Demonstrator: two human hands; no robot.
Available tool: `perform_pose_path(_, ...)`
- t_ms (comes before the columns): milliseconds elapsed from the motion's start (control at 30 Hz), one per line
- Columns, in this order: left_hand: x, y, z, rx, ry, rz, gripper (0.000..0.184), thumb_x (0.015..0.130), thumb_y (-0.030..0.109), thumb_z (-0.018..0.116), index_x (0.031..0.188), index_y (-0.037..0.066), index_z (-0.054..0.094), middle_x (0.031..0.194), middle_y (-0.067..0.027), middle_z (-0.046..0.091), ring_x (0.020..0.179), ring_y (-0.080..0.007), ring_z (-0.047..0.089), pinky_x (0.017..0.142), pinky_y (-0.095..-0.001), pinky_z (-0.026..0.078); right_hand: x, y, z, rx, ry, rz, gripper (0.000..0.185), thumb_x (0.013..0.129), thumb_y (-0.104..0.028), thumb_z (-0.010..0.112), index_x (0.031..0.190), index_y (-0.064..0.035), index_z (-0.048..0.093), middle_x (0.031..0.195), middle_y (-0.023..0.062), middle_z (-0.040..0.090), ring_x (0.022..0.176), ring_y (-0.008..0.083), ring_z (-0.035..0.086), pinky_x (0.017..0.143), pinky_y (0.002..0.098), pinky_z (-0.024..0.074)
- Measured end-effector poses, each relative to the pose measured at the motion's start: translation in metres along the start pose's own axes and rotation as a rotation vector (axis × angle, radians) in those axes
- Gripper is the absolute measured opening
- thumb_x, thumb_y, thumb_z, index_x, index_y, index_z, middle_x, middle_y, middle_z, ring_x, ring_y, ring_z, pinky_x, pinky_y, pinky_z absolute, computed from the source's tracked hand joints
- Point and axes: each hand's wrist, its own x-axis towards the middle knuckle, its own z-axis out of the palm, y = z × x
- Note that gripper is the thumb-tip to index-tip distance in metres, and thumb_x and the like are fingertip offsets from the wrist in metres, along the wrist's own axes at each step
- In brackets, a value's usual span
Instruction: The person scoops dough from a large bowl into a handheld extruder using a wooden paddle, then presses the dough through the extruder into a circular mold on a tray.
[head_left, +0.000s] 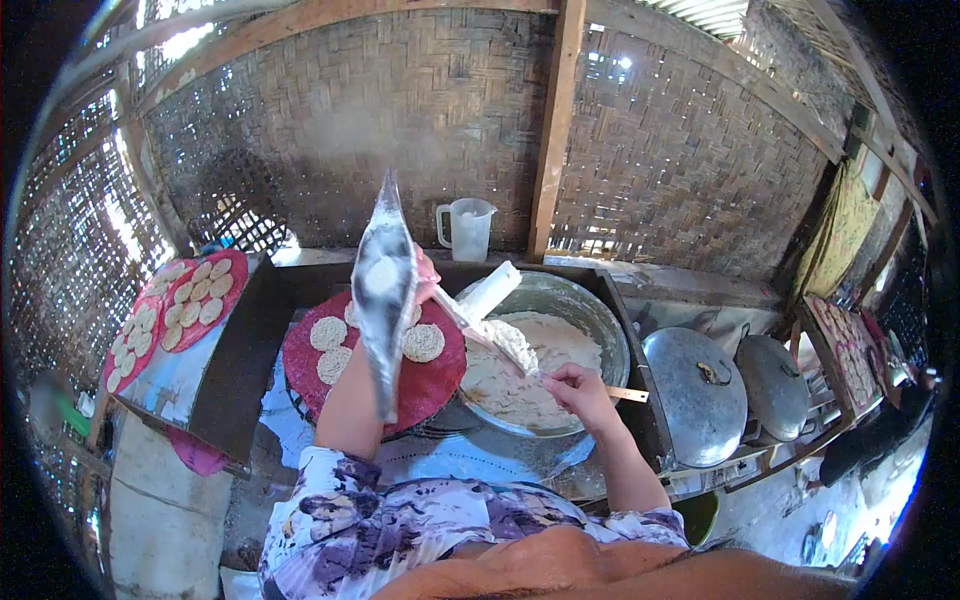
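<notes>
My left hand (427, 275) is partly hidden behind a shiny, pointed metal piece (384, 290) with a pale powdery patch; what that piece is I cannot tell. Its fingers are closed round the handle of a spatula (452, 307), whose far end carries lumpy white dough (510, 345) above a large metal basin (622, 345). My right hand (580, 395) pinches at the tip of that dough lump, and what lies between the fingers is too small to name. A light handle with small holes (628, 395) shows beside its wrist. Below lies pale shredded dough (520, 385).
Left of the basin, a round red mat (440, 375) bears several flat white discs (423, 343). More discs lie on red mats (222, 320) at far left. A clear jug (468, 228) stands behind. Lidded metal pots (695, 390) sit right, beyond the dark wooden box edge (640, 370).
</notes>
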Motion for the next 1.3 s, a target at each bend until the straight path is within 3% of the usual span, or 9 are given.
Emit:
perform_pose_path(167,-0.012,-0.025,-0.006,-0.686,0.046,-0.544,0.029,0.077,0.032,0.059,0.084,0.004,0.055,0.072,-0.0120,0.057,0.065,-0.0246,0.057,0.062,-0.0387,0.049,0.005,0.006,0.008,0.078,0.033,0.027,0.020,0.077,-0.021,0.067,0.075,-0.0033,0.057,0.054,-0.0020,0.047,0.045,0.0044,0.039,0.040,0.0196,0.0270)
perform_pose_path(367,-0.029,-0.009,0.034,0.297,-0.220,-0.385,0.030,0.071,0.014,0.063,0.098,0.002,0.060,0.081,-0.0066,0.060,0.076,-0.0157,0.060,0.066,-0.0279,0.049,0.003,-0.006,0.011,0.063,0.043,0.046,0.015,0.078,-0.015,0.064,0.075,-0.0037,0.054,0.053,-0.0025,0.045,0.043,0.0044,0.038,0.038,0.0197,0.0250)
perform_pose_path(467,-0.028,-0.010,0.037,0.932,-0.495,0.403,0.012,0.060,0.014,0.067,0.063,0.008,0.057,0.072,-0.0052,0.053,0.065,-0.0234,0.055,0.055,-0.0340,0.044,0.000,-0.011,0.012,0.015,0.041,0.022,0.015,0.078,-0.015,0.063,0.074,-0.0044,0.055,0.053,-0.0024,0.045,0.042,0.0045,0.038,0.038,0.0200,0.0251)
perform_pose_path(500,-0.033,-0.009,0.028,1.114,-0.558,0.364,0.025,0.068,0.015,0.065,0.089,0.003,0.061,0.081,-0.0092,0.060,0.075,-0.0235,0.059,0.068,-0.0302,0.046,0.001,-0.008,0.008,-0.001,0.041,0.012,0.015,0.078,-0.016,0.063,0.073,-0.0048,0.055,0.053,-0.0024,0.045,0.043,0.0045,0.038,0.038,0.0202,0.0252)
perform_pose_path(733,-0.035,0.032,-0.010,0.145,0.058,-0.078,0.029,0.080,0.014,0.057,0.106,0.003,0.052,0.093,-0.0082,0.059,0.078,-0.0154,0.057,0.073,-0.0282,0.047,0.015,0.033,-0.040,-0.962,0.289,-0.024,0.031,0.079,-0.030,0.062,0.090,-0.0007,0.062,0.081,0.0087,0.065,0.076,0.0231,0.062,0.066,0.0349,0.0466)
perform_pose_path(867,-0.035,0.051,-0.022,0.120,-0.044,0.106,0.029,0.069,0.015,0.071,0.090,0.005,0.053,0.086,-0.0048,0.053,0.076,-0.0158,0.054,0.076,-0.0364,0.046,0.003,0.003,0.022,-0.168,-0.036,-0.192,0.059,0.085,-0.050,0.045,0.116,-0.0012,0.051,0.113,0.0162,0.053,0.109,0.0252,0.047,0.088,0.0373,0.0399)
perform_pose_path(1033,-0.038,0.071,-0.004,-0.412,-0.175,0.244,0.031,0.063,0.022,0.078,0.079,0.007,0.056,0.077,0.0000,0.044,0.071,-0.0140,0.052,0.083,-0.0383,0.046,-0.038,-0.063,0.133,0.771,-0.804,0.229,0.089,0.074,-0.076,0.025,0.131,-0.0087,0.034,0.102,0.0230,0.057,0.067,0.0259,0.059,0.061,0.0339,0.0482)
perform_pose_path(1133,-0.062,0.098,0.001,-0.273,-0.142,0.171,0.043,0.064,0.024,0.078,0.096,0.006,0.055,0.085,-0.0038,0.049,0.079,-0.0189,0.053,0.087,-0.0410,0.043,-0.034,-0.047,0.156,1.091,-1.093,0.249,0.081,0.078,-0.069,0.029,0.133,-0.0092,0.026,0.088,0.0280,0.057,0.027,0.0152,0.039,0.021,0.0251,0.0275)
perform_pose_path(1300,-0.107,0.124,-0.059,0.478,-0.178,-0.044,0.071,0.065,0.027,0.074,0.124,0.006,0.040,0.122,-0.0089,0.045,0.114,-0.0220,0.041,0.100,-0.0367,0.027,-0.018,-0.071,0.153,0.923,-0.913,0.072,0.076,0.081,-0.063,0.033,0.131,-0.0065,0.026,0.084,0.0256,0.055,0.032,0.0128,0.040,0.026,0.0211,0.0309)
